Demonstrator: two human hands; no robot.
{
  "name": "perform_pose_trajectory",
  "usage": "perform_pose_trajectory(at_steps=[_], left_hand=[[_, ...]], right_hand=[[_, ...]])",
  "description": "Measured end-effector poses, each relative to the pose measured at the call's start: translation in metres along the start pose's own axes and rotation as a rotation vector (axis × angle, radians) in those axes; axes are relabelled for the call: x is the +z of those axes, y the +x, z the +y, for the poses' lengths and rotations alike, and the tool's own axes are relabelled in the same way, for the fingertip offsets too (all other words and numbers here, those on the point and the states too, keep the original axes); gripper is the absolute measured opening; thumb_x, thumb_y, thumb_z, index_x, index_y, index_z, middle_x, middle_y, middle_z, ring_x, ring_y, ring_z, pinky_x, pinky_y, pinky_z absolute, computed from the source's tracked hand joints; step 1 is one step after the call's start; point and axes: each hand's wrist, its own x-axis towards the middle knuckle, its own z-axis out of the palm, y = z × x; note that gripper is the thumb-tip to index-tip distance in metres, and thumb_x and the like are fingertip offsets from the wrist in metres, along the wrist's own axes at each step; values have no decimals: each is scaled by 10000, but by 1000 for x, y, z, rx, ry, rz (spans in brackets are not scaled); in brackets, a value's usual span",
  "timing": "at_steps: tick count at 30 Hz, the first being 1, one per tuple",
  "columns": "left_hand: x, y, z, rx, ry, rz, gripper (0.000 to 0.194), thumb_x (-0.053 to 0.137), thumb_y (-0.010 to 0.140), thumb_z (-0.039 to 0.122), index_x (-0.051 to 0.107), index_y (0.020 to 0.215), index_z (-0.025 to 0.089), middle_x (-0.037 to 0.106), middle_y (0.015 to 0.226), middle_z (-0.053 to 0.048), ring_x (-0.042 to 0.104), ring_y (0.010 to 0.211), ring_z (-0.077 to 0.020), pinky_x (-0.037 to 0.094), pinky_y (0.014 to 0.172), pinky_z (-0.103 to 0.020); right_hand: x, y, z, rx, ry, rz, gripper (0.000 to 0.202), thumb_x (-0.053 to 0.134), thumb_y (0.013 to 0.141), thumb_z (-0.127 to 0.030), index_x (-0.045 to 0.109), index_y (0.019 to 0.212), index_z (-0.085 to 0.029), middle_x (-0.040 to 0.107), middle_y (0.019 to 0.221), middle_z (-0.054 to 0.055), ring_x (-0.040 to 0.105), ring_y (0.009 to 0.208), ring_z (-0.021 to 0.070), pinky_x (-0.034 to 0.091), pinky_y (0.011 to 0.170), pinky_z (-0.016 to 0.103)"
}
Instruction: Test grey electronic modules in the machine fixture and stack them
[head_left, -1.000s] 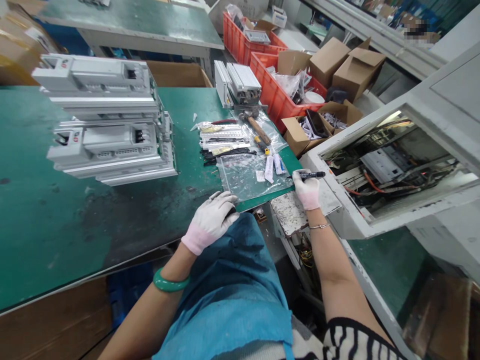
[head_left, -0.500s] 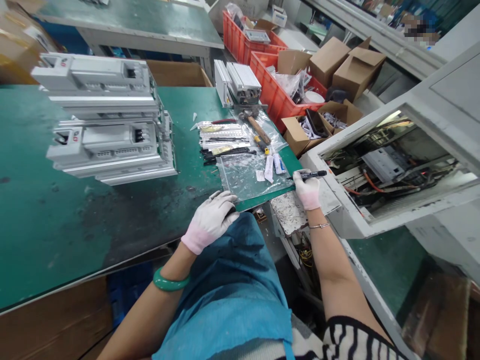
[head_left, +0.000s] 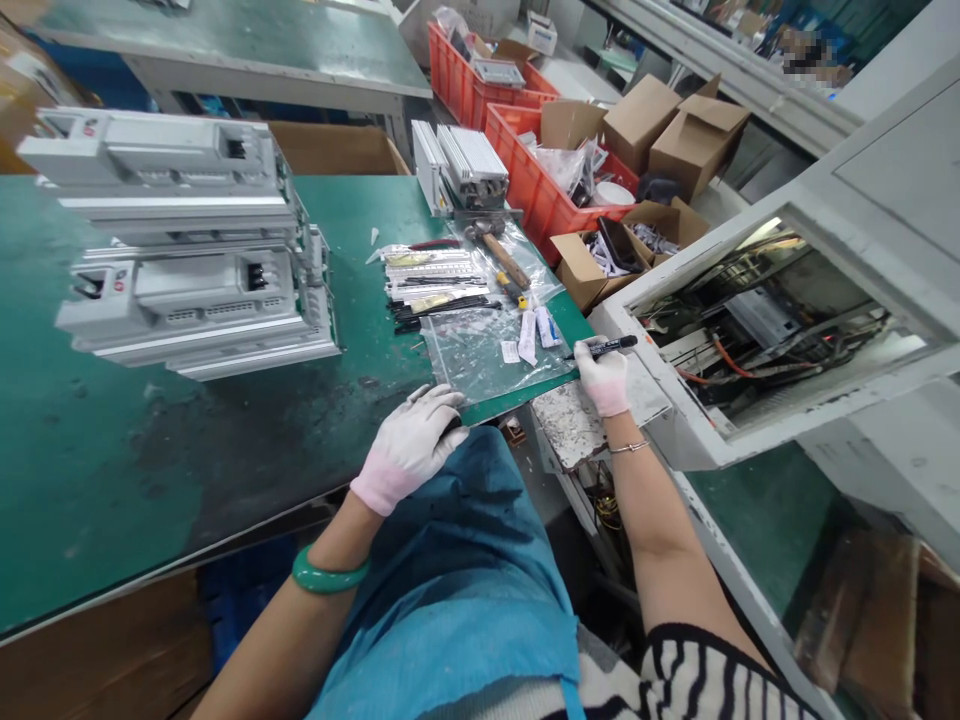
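My right hand (head_left: 601, 378), in a white glove with a pink cuff, grips a black marker pen (head_left: 611, 346) at the table's right corner. The pen's narrow end points left, by the edge of a clear plastic bag (head_left: 472, 365). Gloved alike, my left hand (head_left: 415, 435) rests at the table's front edge with curled fingers. A small dark thing (head_left: 452, 425) shows between its thumb and fingers, too covered to name. Small white packets (head_left: 528, 337) lie on the bag, between the hands and farther back.
Stacked silver-white metal housings (head_left: 195, 285) stand on the green table (head_left: 45, 440) at left. Behind the bag lie black cable ties (head_left: 442, 308) and a hammer (head_left: 504, 260). Red crates (head_left: 517, 170) stand beyond. A white machine frame with a window opening (head_left: 701, 440) is at right.
The view has turned slightly, so the table and its things sit farther left. Both hands keep nearly the same pose, and the marker pen stays in my right hand.
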Motion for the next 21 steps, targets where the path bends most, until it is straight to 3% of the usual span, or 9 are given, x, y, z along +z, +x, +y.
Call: perform_pose_trajectory(at_steps=[10,18,21], left_hand=[[0,0,0,0,6,11,310,466,972,420,664,940,183,688,1248,-98,569,1266,-255,396,1139,-450],[1,0,-2,24,44,35,335,449,979,425,667,963,170,694,1235,-99,588,1240,-259,410,1124,-439],[1,0,-3,20,43,33,351,438,979,437,670,968,175,698,1229,-98,592,1236,-256,406,1126,-438]], right_hand=[[-1,0,-3,-3,5,-6,352,502,827,-524,626,761,-202,707,705,61,685,731,234,513,695,305],[0,1,-5,74,-12,-14,329,502,799,-523,605,725,-219,686,669,46,686,742,247,513,728,326],[2,1,1,108,84,14,320,518,801,-518,603,747,-214,675,673,36,676,712,228,520,714,317]])
